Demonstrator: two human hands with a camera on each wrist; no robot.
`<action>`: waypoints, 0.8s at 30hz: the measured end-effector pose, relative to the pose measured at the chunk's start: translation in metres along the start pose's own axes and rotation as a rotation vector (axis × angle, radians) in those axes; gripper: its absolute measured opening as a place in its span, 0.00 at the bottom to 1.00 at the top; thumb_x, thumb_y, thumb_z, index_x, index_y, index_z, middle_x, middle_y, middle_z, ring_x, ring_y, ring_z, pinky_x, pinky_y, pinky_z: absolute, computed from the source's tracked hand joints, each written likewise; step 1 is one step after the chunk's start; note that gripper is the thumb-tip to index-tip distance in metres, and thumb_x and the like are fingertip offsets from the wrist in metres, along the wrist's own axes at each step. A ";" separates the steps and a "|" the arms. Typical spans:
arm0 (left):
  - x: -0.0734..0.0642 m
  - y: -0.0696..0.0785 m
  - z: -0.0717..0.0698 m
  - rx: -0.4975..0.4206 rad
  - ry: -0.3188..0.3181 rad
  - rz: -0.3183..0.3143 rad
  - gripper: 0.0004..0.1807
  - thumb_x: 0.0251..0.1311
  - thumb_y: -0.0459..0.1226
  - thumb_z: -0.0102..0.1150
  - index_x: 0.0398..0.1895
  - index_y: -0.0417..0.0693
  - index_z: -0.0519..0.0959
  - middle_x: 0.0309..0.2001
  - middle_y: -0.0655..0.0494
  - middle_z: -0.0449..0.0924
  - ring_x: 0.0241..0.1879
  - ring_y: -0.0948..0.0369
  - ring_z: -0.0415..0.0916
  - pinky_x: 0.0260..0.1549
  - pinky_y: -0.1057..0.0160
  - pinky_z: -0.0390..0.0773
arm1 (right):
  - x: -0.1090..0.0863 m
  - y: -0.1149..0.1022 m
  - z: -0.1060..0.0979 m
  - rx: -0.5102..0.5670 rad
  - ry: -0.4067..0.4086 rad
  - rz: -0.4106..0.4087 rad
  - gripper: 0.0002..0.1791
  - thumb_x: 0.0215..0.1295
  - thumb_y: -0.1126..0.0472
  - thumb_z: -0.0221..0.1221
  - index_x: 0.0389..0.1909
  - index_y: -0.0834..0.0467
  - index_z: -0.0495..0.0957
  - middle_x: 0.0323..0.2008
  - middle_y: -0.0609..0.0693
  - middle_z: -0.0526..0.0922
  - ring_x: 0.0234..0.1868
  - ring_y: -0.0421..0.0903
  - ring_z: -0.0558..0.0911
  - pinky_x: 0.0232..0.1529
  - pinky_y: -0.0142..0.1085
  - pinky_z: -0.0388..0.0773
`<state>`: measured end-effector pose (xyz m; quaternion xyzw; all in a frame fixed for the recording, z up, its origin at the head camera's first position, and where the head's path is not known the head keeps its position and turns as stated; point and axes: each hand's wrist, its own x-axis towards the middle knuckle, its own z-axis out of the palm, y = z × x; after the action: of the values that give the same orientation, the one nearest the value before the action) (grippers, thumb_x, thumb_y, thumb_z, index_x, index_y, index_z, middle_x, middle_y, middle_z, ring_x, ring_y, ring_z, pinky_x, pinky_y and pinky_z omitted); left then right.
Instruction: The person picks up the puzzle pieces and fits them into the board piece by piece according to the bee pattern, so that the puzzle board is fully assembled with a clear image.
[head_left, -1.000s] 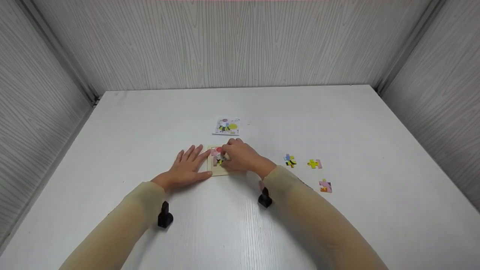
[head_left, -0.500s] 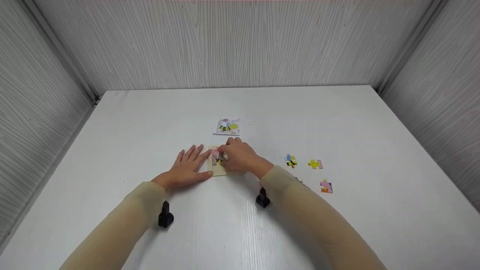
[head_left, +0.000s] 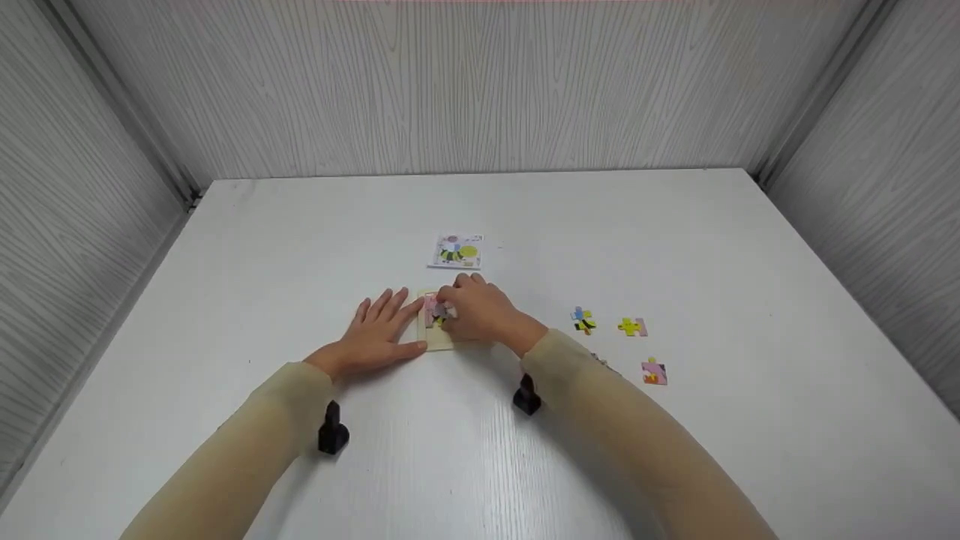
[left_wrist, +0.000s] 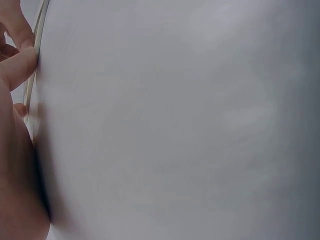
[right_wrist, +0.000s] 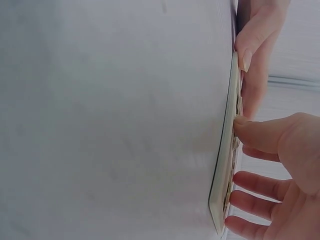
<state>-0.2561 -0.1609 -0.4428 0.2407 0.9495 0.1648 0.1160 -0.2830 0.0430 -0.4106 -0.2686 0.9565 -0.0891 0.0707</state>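
Observation:
In the head view, a small pale wooden puzzle board (head_left: 441, 343) lies mid-table, with pink picture pieces (head_left: 430, 309) set in its left part. My left hand (head_left: 375, 331) rests flat beside it, fingers spread, with index fingertip and thumb at the board's left edge. My right hand (head_left: 481, 309) is over the board's right side and hides much of it. Its thumb and index finger pinch a small puzzle piece (head_left: 440, 309), mostly covered by the fingers. The right wrist view has the right thumb (right_wrist: 260, 134) on the pieces and the other fingertips along the board's far edge.
Behind the board lies a square bee picture (head_left: 457, 252). To the right are loose puzzle pieces: a blue-and-yellow one (head_left: 583, 321), a yellow one (head_left: 633, 327) and a pink one (head_left: 654, 372). Another piece (head_left: 598, 360) peeks out beside the right sleeve.
The right fingers have shifted slightly on the board, and the red spot seen between them earlier is now covered. The left hand keeps its place.

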 end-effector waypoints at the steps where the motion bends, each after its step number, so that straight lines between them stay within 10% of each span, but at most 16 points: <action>1: 0.000 0.000 0.000 -0.001 0.001 0.000 0.43 0.62 0.62 0.41 0.74 0.53 0.44 0.73 0.45 0.34 0.71 0.47 0.27 0.62 0.41 0.29 | 0.000 0.000 0.000 -0.007 0.001 -0.009 0.23 0.60 0.51 0.61 0.57 0.47 0.75 0.49 0.51 0.73 0.48 0.48 0.69 0.48 0.42 0.71; 24: -0.001 0.001 -0.002 0.004 -0.013 -0.001 0.43 0.62 0.62 0.40 0.74 0.53 0.44 0.74 0.46 0.33 0.71 0.48 0.26 0.62 0.42 0.28 | -0.001 -0.001 -0.002 -0.073 -0.015 -0.080 0.18 0.63 0.51 0.58 0.55 0.41 0.77 0.46 0.51 0.73 0.45 0.47 0.69 0.49 0.45 0.68</action>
<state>-0.2557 -0.1612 -0.4411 0.2416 0.9491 0.1612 0.1216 -0.2818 0.0427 -0.4078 -0.3099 0.9470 -0.0550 0.0645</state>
